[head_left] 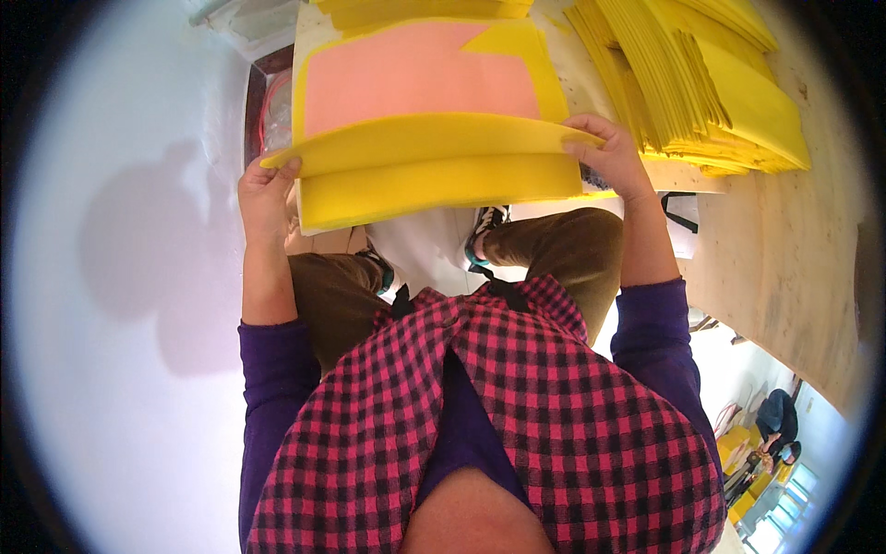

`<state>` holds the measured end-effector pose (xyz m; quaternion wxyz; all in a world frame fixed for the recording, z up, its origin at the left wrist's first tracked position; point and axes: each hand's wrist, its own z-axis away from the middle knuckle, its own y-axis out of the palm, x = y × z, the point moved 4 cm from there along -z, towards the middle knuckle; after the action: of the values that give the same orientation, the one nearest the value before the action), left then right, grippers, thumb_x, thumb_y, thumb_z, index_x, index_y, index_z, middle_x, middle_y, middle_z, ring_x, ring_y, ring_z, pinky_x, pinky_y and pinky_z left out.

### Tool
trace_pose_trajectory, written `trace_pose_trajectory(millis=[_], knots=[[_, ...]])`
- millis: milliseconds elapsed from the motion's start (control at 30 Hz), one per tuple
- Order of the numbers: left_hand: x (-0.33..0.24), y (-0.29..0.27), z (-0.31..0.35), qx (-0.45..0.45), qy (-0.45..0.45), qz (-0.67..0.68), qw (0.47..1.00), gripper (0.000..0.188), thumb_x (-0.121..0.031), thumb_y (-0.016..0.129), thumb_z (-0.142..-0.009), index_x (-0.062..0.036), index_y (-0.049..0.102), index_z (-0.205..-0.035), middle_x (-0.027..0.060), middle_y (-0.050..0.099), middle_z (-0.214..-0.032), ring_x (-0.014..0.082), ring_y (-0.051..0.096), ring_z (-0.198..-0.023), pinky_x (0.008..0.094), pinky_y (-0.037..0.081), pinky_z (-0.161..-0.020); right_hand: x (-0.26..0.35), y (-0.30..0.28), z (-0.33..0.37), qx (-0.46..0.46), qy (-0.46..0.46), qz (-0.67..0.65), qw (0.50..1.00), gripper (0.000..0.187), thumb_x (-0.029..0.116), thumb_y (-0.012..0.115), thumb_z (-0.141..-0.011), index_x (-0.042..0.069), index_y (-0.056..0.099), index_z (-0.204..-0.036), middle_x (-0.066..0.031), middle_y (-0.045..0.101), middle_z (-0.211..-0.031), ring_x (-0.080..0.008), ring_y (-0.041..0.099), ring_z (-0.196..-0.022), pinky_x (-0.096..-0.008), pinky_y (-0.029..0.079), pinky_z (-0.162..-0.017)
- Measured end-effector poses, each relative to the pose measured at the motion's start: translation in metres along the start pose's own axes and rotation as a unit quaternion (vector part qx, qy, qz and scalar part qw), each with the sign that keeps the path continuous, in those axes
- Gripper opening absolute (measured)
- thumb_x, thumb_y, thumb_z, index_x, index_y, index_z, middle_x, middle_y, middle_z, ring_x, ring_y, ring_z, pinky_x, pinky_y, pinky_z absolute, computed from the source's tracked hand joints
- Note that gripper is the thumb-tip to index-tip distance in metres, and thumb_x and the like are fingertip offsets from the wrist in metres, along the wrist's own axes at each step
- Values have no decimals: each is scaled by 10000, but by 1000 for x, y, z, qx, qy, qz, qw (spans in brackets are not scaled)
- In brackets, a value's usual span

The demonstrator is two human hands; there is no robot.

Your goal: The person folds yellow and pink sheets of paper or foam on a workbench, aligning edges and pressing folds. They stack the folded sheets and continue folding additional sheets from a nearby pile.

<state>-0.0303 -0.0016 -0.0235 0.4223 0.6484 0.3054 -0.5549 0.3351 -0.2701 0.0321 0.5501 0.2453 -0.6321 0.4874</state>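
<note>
Head view: both hands grip a yellow sheet at the front of the stack

Head camera looks straight down the person's front, over a pink-and-black checked shirt (517, 406) worn over purple sleeves (277, 388). Both forearms rise from the lower part of the picture to a yellow foam sheet (425, 137) held out ahead of the knees.

The left hand (266, 189) is clenched on the sheet's left corner, with the fingertips curled over its edge. The right hand (611, 152) grasps the sheet's right end, fingers on top and pressing along the near edge. The sheet bows slightly between the two hands and sits lifted at its front edge above a second yellow sheet (443, 189) lying just beneath it.

Beyond the held sheet lies a pink sheet (415, 78), framed by more yellow material on its far and right sides. These pieces rest on a pale wooden tabletop (784, 240), which runs off toward the right edge. On the tabletop to the right, well apart from the left hand and just beside the right hand, is a fanned pile of yellow sheets (701, 83), its layered edges showing.

Below the sheets, brown trousers (554, 249) and a pair of shoes (484, 226) show against a white floor (120, 277).
</note>
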Motion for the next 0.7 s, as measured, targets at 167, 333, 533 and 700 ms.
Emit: trace_pose_trajectory(millis=[167, 333, 533, 700], knots=[[7, -4, -2, -9, 4, 12, 1000, 176, 72, 617, -838, 41, 618, -1012, 93, 668, -939, 143, 627, -853, 264, 490, -796, -18, 4, 10, -24, -14, -142, 989, 288, 46, 701, -803, 13, 643, -1083, 4, 656, -985, -92, 579, -902, -254, 471, -835], [10, -5, -3, -5, -1, 16, 1000, 165, 70, 613, -843, 40, 615, -1005, 93, 669, -944, 142, 628, -859, 262, 489, -798, -37, 3, 5, -27, 14, -108, 994, 266, 69, 681, -839, 8, 643, -1095, -10, 664, -1012, -93, 588, -902, -251, 474, -827], [4, 0, -5, 10, -2, 12, 1000, 205, 58, 597, -858, 30, 619, -1060, 96, 669, -1016, 154, 629, -918, 276, 482, -841, -37, 9, -4, -65, 6, -121, 991, 216, 118, 622, -902, -5, 631, -1081, -11, 663, -978, -86, 591, -860, -247, 481, -775], [-5, 6, -6, 8, -29, -33, 999, 237, 35, 569, -880, 36, 606, -1114, 94, 661, -1055, 155, 624, -944, 279, 465, -866, -30, 12, -13, -85, -10, -125, 989, 228, 132, 596, -919, -10, 610, -1098, -20, 660, -975, -89, 592, -854, -249, 478, -764]])
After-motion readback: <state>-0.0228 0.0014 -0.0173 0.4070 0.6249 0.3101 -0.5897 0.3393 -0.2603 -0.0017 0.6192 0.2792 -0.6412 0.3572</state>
